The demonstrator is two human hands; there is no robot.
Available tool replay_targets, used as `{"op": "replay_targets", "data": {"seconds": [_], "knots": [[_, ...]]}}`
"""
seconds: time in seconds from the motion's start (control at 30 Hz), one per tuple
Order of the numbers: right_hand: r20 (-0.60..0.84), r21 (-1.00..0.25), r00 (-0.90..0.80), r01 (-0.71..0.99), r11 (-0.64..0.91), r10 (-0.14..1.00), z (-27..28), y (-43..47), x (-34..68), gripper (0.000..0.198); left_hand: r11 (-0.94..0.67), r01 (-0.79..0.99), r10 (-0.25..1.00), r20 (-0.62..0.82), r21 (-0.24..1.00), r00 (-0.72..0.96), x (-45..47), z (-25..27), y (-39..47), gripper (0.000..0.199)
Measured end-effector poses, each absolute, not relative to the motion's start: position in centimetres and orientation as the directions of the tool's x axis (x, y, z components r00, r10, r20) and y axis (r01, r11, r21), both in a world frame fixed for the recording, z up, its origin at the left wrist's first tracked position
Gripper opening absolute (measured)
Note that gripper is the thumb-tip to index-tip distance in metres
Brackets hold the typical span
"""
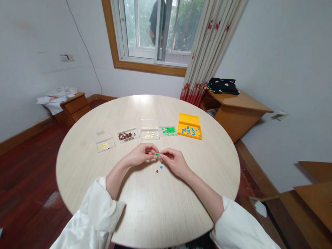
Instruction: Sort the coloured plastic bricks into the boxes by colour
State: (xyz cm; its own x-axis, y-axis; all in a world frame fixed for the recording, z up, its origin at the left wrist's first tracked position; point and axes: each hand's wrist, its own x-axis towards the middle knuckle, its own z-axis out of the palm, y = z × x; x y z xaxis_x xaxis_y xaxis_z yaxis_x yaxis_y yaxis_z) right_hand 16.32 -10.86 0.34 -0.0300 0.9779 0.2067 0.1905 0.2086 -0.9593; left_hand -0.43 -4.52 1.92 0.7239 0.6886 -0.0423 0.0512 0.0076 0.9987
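Note:
My left hand (pixel 144 154) and my right hand (pixel 174 160) meet over the middle of the table. Between their fingertips is a small green piece (pixel 157 154), pinched from both sides; its exact kind is too small to tell. Just below the fingers a small blue piece (pixel 161 167) and a small brown piece (pixel 157 171) lie on the tabletop. Beyond my hands stands a clear box of green pieces (pixel 169 130), beside a clear box of cream pieces (pixel 150 134).
A yellow case (pixel 190 119) with blue pieces stands at the right of the row. Clear boxes with brown pieces (pixel 126 135) and yellow pieces (pixel 104 145) are on the left. The round table (pixel 161 213) has a curved edge. A wooden desk (pixel 239 100) stands behind right.

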Motion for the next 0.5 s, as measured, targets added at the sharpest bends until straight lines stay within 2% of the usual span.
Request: {"op": "replay_targets", "data": {"seconds": [0.23, 0.43, 0.5], "knots": [[0.182, -0.966, 0.028, 0.191, 0.173, 0.983, 0.5, -10.2, 17.0, 0.02, -0.017, 0.061, 0.724, -0.03, 0.998, 0.689, -0.5, 1.7, -4.3, 0.022], [0.281, -0.925, 0.146, 0.305, 0.227, 0.948, 1.8, -5.8, 20.3, 0.015, -0.102, 0.103, 0.798, 0.019, 0.989, 0.602, -0.7, 1.7, -3.9, 0.017], [0.288, -0.911, 0.2, 0.359, 0.203, 0.937, 1.9, -4.2, 21.5, 0.011, -0.117, 0.141, 0.814, 0.013, 0.983, 0.581, -0.7, 1.7, -3.8, 0.017]]}}
